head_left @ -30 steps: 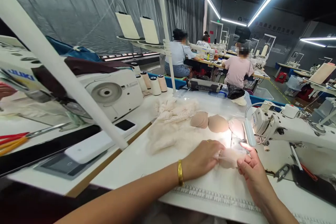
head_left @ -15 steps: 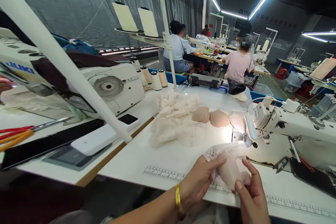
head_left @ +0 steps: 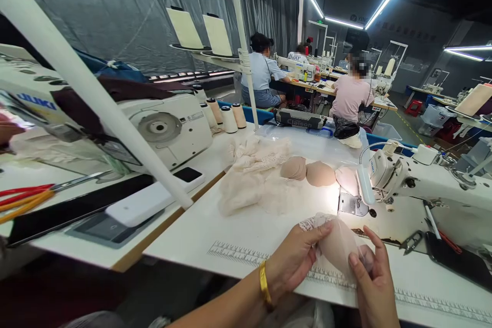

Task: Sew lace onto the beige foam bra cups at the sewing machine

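Observation:
My left hand [head_left: 294, 259], with a gold band at the wrist, pinches the upper left side of a pale pink bra cup [head_left: 339, 246] that has sheer white lace along its edge. At the cup's lower right, my right hand [head_left: 372, 279] grips the edge between thumb and fingers, with the index finger raised. Both hands hold the cup over the table's front edge, just in front of the sewing machine [head_left: 400, 169]. Beyond them lie beige bra cups [head_left: 321, 173] and a heap of cream lace fabric [head_left: 253, 179].
Thread snips [head_left: 413, 242] and a black phone-like slab [head_left: 457, 261] lie to the right. A ruler strip [head_left: 442, 303] runs along the table front. Left are a white pole [head_left: 92, 92], another machine [head_left: 161, 128] and scissors [head_left: 34, 197]. Co-workers [head_left: 351, 92] sit ahead.
The cup and both hands have shifted slightly right. The lace edge has come away from the machine's needle plate, and the cup's face is turned more toward me.

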`<state>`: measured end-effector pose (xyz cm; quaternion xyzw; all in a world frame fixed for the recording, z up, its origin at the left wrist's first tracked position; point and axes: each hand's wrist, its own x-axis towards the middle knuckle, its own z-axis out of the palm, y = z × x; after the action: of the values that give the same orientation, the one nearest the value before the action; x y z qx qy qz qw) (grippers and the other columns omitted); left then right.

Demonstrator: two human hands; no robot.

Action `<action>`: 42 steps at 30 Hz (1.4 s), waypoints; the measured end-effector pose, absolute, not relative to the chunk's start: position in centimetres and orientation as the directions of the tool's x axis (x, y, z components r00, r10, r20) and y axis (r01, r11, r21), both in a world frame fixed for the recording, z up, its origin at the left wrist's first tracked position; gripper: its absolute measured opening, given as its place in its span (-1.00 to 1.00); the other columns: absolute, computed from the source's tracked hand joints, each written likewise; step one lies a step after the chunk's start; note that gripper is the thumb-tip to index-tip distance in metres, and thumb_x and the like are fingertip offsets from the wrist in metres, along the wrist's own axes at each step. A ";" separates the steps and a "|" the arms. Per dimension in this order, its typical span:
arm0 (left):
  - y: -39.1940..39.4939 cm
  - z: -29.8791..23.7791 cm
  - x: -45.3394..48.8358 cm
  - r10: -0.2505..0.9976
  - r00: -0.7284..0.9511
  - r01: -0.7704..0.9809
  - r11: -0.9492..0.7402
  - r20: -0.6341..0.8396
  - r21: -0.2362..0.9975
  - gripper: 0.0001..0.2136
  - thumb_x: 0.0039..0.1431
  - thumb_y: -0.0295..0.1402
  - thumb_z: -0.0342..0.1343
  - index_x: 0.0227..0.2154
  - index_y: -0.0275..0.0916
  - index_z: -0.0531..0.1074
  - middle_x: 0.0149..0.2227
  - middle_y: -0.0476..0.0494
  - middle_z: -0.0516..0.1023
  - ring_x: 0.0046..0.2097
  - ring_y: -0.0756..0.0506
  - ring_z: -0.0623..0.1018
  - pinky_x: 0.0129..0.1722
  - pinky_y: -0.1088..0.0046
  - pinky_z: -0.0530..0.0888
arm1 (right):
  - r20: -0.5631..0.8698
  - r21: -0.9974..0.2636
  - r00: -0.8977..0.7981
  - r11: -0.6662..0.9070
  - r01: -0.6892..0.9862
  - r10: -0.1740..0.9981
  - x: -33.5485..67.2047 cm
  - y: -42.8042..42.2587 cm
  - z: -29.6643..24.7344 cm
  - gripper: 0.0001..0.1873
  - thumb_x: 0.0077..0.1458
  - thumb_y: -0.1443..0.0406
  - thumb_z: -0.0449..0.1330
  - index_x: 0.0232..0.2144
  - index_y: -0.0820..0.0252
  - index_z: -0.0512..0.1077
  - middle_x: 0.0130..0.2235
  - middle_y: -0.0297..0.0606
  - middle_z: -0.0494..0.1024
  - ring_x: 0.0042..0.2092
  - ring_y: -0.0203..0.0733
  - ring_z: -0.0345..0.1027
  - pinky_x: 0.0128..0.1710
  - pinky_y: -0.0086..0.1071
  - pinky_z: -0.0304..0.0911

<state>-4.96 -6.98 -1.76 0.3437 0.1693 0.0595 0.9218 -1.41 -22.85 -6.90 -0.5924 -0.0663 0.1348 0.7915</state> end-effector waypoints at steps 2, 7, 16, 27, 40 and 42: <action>-7.0 -1.6 -4.9 0.232 0.935 0.005 0.748 -0.268 0.664 -0.62 -0.13 -0.26 0.56 -0.26 -0.38 0.67 -0.18 -0.34 0.72 -0.09 -0.27 0.65 -0.05 0.30 0.56 | -0.073 -0.940 0.950 0.296 -0.167 0.302 -1.3 -22.8 -6.8 -0.18 0.08 0.02 0.43 0.29 0.01 0.23 -0.31 -0.39 0.51 -0.27 -0.19 0.43 -0.19 -0.33 0.38; -7.0 -1.4 -5.0 0.238 0.932 0.010 0.736 -0.273 0.677 -0.61 -0.14 -0.25 0.56 -0.26 -0.37 0.67 -0.20 -0.32 0.72 -0.13 -0.26 0.66 -0.08 0.28 0.58 | -0.105 -0.918 0.942 0.332 -0.215 0.320 -1.2 -22.6 -6.5 -0.12 0.04 0.01 0.45 0.31 -0.04 0.18 -0.17 -0.29 0.59 -0.19 -0.11 0.51 -0.13 -0.24 0.44; -7.1 -1.3 -4.8 0.189 0.930 0.055 0.776 -0.316 0.628 -0.71 -0.07 -0.32 0.49 -0.28 -0.35 0.65 -0.25 -0.26 0.71 -0.22 -0.21 0.66 -0.16 0.32 0.58 | -0.112 -0.920 0.938 0.322 -0.223 0.329 -1.0 -22.7 -6.2 -0.04 0.01 0.04 0.48 0.34 -0.02 0.13 -0.12 -0.25 0.65 -0.13 -0.06 0.55 -0.07 -0.20 0.43; -7.8 -1.2 -4.0 0.163 0.960 0.018 0.777 -0.229 0.629 -0.65 -0.08 -0.27 0.53 -0.25 -0.36 0.65 -0.22 -0.27 0.70 -0.14 -0.20 0.63 -0.07 0.33 0.52 | -0.081 -0.929 0.948 0.321 -0.183 0.307 -1.2 -22.5 -6.4 -0.06 0.00 0.03 0.49 0.32 -0.02 0.18 -0.12 -0.25 0.65 -0.12 -0.05 0.57 -0.08 -0.23 0.45; -6.1 0.6 -3.1 0.025 0.988 0.100 0.663 -0.155 0.742 -0.72 -0.01 -0.22 0.47 -0.33 -0.32 0.63 -0.31 -0.19 0.66 -0.24 -0.15 0.59 -0.12 0.36 0.50 | 0.020 -0.972 0.901 0.221 -0.084 0.433 0.1 -24.5 -7.3 -0.02 0.05 0.07 0.47 0.39 -0.10 0.08 -0.31 -0.40 0.60 -0.31 -0.16 0.49 -0.24 -0.30 0.41; -4.9 2.0 -3.0 -0.170 0.985 0.112 0.468 -0.035 0.877 -0.73 0.01 -0.20 0.44 -0.29 -0.27 0.64 -0.28 -0.16 0.65 -0.21 -0.19 0.60 -0.11 0.32 0.49 | 0.165 -0.986 0.862 0.114 0.125 0.480 2.2 -25.9 -7.0 -0.15 0.13 0.12 0.41 0.37 -0.10 0.16 -0.25 -0.33 0.62 -0.25 -0.12 0.52 -0.21 -0.26 0.42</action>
<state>-2.96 -4.90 1.97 0.5092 -0.0285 -0.0823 0.8562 2.18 -25.94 -7.04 -0.6537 -0.2312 0.1249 0.7096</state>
